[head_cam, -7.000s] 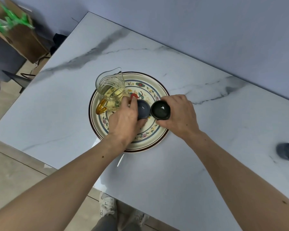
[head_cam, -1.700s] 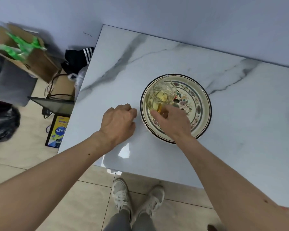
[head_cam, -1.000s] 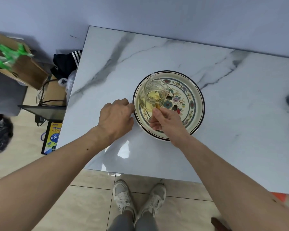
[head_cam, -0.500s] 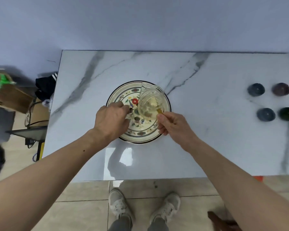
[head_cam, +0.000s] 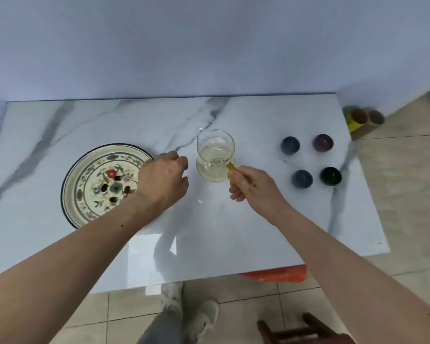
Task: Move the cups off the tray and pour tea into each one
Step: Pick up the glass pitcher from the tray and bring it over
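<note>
My right hand grips the amber handle of a glass pitcher holding pale yellow tea, upright over the table's middle. Several small dark cups stand on the marble to the right: blue, purple, grey-blue and dark green. The round floral tray lies at the left with nothing on it. My left hand hovers by the tray's right rim, fingers curled, holding nothing.
The white marble table ends near my feet. Cardboard tubes lie on the floor past the right edge, an orange object shows under the front edge, and a wooden stool stands at bottom right.
My right hand has lifted the pitcher off the tray and carried it right, toward the cups. My left hand has come off the tray's rim. My view has swung to the right.
</note>
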`<state>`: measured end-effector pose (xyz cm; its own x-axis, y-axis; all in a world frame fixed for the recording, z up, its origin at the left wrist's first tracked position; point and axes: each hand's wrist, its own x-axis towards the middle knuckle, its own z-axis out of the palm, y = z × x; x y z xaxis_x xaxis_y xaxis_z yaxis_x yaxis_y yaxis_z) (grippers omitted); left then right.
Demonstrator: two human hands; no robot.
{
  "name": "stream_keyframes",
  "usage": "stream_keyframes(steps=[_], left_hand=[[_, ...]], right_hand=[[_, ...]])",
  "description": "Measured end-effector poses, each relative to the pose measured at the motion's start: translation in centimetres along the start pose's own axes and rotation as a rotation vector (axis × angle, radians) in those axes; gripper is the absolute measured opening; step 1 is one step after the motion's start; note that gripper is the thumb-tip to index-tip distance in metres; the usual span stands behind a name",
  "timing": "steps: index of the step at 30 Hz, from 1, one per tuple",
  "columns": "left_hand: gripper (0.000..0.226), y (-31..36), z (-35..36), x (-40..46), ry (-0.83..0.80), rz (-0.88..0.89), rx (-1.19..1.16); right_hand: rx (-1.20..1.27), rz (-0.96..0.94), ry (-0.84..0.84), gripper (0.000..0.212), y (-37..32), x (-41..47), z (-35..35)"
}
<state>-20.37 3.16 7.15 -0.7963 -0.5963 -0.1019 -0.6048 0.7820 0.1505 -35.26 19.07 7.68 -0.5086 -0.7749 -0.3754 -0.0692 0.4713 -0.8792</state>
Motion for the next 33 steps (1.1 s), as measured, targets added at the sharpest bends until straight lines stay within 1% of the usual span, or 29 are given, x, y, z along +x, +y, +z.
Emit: stream_keyframes(steps=[5, 10, 17, 20, 24, 28, 33], left_hand=[[0.026, 5.1, 0.1, 5.0, 0.003, 0.045, 0.007], [0.026, 9.8, 0.4, 9.4, 0.009, 0.101, -0.012], [0.025, 16.2, 1.8, 13.8, 0.010, 0.092, -0.010], [0.027, 19.5, 3.1, 15.2, 0.010, 0.057, -0.024], [0.025, 23.8, 5.0, 16.8, -0.002, -0.010, -0.028], [0.026, 26.5, 7.0, 18.1, -0.022, -0.037, -0.050], [0.026, 28.9, 9.1, 19.5, -0.033, -0.013, -0.066]], right_hand=[[-0.004, -0.013, 0.055, 0.026, 1.1, 1.4, -6.2], [0.000, -0.026, 0.161, 0.026, 2.3, 3.1, -12.0], [0.001, -0.055, 0.223, 0.025, 5.3, 5.9, -19.7], [-0.026, -0.064, 0.210, 0.025, 6.8, 6.9, -23.1], [-0.045, -0.089, 0.148, 0.023, 8.8, 8.2, -27.1], [-0.033, -0.097, 0.117, 0.024, 10.7, 9.1, -29.8], [-0.051, -0.085, 0.102, 0.022, 13.1, 9.7, -32.6]])
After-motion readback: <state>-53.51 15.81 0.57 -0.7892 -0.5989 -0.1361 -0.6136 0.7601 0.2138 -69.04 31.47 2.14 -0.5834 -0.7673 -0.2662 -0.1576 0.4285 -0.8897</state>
